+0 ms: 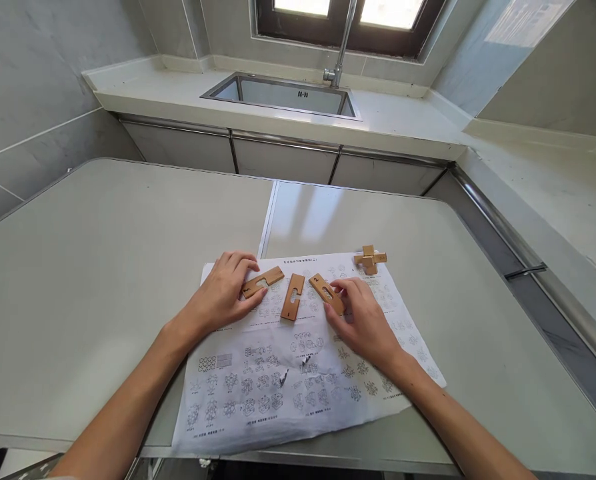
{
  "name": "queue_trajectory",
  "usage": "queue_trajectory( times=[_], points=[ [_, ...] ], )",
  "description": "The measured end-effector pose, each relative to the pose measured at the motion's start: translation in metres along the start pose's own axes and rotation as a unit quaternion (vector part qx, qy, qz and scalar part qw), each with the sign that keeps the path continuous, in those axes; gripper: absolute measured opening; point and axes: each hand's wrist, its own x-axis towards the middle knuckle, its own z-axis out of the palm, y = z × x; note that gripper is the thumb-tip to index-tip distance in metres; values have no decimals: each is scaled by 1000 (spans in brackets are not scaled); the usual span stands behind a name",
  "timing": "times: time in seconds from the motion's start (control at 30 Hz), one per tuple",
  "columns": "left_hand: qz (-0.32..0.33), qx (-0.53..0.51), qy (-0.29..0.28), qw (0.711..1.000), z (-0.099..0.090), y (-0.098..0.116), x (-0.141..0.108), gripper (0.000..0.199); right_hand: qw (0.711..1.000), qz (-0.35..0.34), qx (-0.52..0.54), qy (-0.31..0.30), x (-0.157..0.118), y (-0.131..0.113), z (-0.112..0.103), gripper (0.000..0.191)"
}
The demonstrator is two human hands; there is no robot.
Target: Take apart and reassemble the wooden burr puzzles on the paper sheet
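Note:
Three flat wooden pieces with cut-out slots lie on a creased printed sheet (278, 400). My left hand (228, 290) has its thumb and fingers closed on the left end of the slanted left piece (273, 275). Between my hands, the middle piece (289, 308), marked 1, is touched by neither. The right piece (319, 283), marked 2, has its lower end between the thumb and fingers of my right hand (363, 317). An assembled wooden cross-shaped puzzle (369, 260) sits at the sheet's upper right corner.
The sheet lies on a pale folding table (103, 280) with a metal seam (269, 217) down its middle. Beyond it are a white counter (398, 117), a steel sink (288, 93) and a tap (334, 75). Another counter runs along the right.

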Motion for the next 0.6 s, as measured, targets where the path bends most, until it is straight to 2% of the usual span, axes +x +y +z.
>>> queue_trajectory(
  times=[0.13, 0.3, 0.37, 0.47, 0.53, 0.6],
  points=[
    [-8, 11, 10, 1000, 3, -3, 0, 26, 1000, 13, -6, 5, 1, 3, -1, 24],
    [-4, 15, 10, 1000, 5, 1, 0, 24, 1000, -6, -20, -6, 3, -1, -3, 12],
    [-11, 6, 18, 1000, 4, 5, 1, 27, 1000, -8, -23, -6, 3, -2, -4, 14],
    [-71, -64, 3, 995, 3, 17, 0, 31, 1000, 23, -8, 7, 2, -4, -5, 22],
    [-120, -145, -21, 982, 4, 28, 0, 34, 998, 58, 19, 13, 2, -6, -7, 23],
    [-136, -224, -39, 964, 6, 40, -1, 36, 994, 85, 59, 17, 1, -7, -9, 25]
  ],
)
